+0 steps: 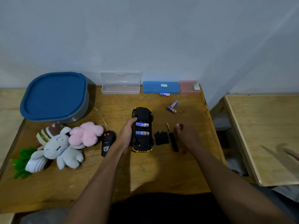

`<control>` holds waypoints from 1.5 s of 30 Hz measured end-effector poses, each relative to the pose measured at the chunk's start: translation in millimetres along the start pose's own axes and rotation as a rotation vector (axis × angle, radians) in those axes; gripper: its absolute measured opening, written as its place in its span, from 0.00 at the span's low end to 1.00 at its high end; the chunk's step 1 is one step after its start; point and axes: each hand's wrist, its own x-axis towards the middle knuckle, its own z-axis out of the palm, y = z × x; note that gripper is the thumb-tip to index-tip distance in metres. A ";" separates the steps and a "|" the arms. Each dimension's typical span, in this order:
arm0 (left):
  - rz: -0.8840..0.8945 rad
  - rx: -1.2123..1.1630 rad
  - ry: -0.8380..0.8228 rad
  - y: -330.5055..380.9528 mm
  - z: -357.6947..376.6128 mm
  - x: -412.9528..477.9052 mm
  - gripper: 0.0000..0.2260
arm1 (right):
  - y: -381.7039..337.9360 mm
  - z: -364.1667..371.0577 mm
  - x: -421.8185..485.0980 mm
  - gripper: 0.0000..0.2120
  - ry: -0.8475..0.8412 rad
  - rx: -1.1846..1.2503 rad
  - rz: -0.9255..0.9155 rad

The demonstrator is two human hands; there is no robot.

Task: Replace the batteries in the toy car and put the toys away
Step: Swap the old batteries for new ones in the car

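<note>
Single head-worn wide-angle cam, looking fwd and down at the bench [153, 172] from its near edge. The toy car [143, 113] is sitting approx mid-frame, near the lens. Behind the car the wall [145, 38] is filling the top half w/ fisheye bending. Arms are showing from the bottom edge, left hand [127, 135] and right hand [186, 135] either side of the car.

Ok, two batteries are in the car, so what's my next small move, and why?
Probably move the right hand to the black cover lying between the car and the screwdriver, and seat it over the open bay. Two batteries already sit in the upturned car, which the left hand grips. Whether a slot is empty I cannot tell, so check first.
</note>
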 end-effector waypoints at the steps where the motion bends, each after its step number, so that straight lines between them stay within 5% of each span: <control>1: -0.006 -0.005 0.022 1.0 3.1 0.5 0.17 | 2.3 1.3 2.8 0.14 -0.007 0.010 -0.001; 24: -0.017 -0.039 0.153 5.1 54.0 16.0 0.19 | 24.6 -16.3 40.8 0.10 -0.039 -0.085 -0.218; 30: -0.022 -0.045 0.161 9.7 58.3 18.4 0.18 | 22.3 -34.0 56.3 0.12 -0.192 0.013 -0.225; 36: -0.001 -0.001 0.163 18.3 64.5 26.7 0.21 | 19.7 -71.5 108.2 0.08 -0.028 0.056 -0.198; 41: 0.037 0.011 0.154 28.1 75.0 34.7 0.18 | 12.3 -99.8 178.4 0.24 0.000 -0.403 -0.323; 45: 0.026 0.014 0.169 32.2 81.8 43.1 0.17 | 12.4 -99.8 207.7 0.23 -0.003 -0.713 -0.454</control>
